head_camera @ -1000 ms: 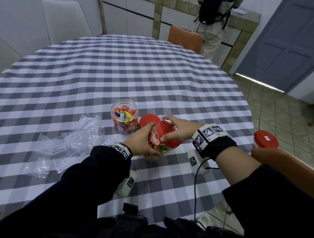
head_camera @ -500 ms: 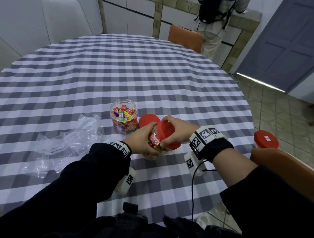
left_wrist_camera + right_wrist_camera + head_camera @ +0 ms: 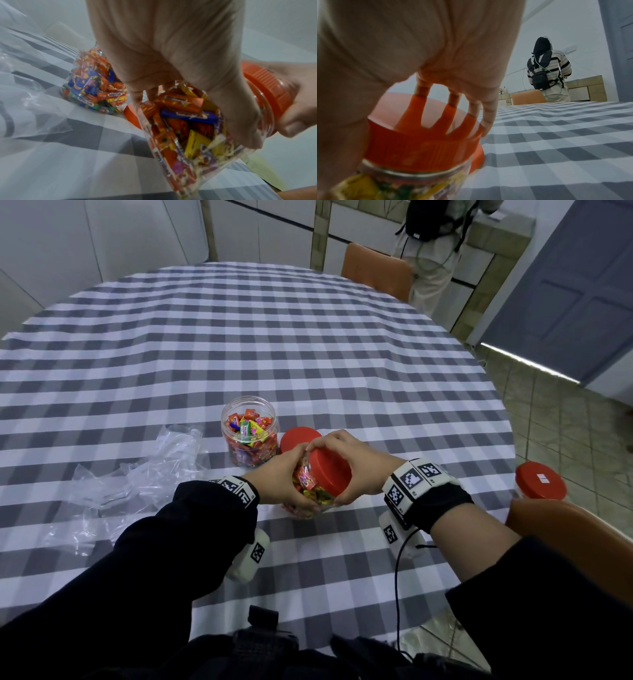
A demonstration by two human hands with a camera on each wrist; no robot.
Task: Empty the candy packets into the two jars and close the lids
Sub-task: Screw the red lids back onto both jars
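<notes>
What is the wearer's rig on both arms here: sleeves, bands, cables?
Both arms wear black sleeves, the right sleeve pushed up the forearm. Each wrist carries a white band with black square markers and a white camera block underneath; a thin black cable hangs from the right one.

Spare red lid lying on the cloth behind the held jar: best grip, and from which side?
Judgement: take the spare red lid by its ribbed rim, from above, thumb and fingers on opposite edges. It lies flat on the tablecloth, so no edge is raised. Come from the far right: the open jar stands close on its left, and both hands crowd its near side.
</notes>
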